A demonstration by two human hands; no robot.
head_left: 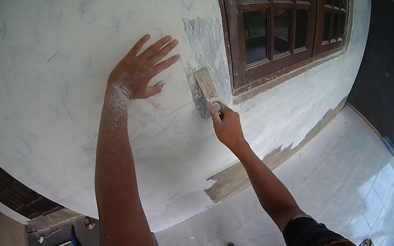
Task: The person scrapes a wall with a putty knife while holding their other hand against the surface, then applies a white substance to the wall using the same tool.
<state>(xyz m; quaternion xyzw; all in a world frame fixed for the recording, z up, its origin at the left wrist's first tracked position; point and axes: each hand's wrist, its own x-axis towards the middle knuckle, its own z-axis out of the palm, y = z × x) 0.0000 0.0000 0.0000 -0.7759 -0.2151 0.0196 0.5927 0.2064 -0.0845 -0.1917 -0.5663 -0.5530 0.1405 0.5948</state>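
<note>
My left hand [143,69] lies against the white wall [20,75] with its fingers spread, holding nothing. White dust covers its wrist and part of the forearm. To its right, my right hand [227,123] grips a scraper [206,84] by the handle. The scraper's flat blade points up and rests at a grey, rough strip [204,37] of the wall beside the window frame. Dark scratches and grey smudges mark the wall around both hands.
A brown wooden window [277,8] with glass panes stands at the upper right. Pale floor tiles [323,180] run below the wall. At the lower left, a blue-headed tool [76,243] lies on dark flooring. A black sheet [388,73] hangs at the right.
</note>
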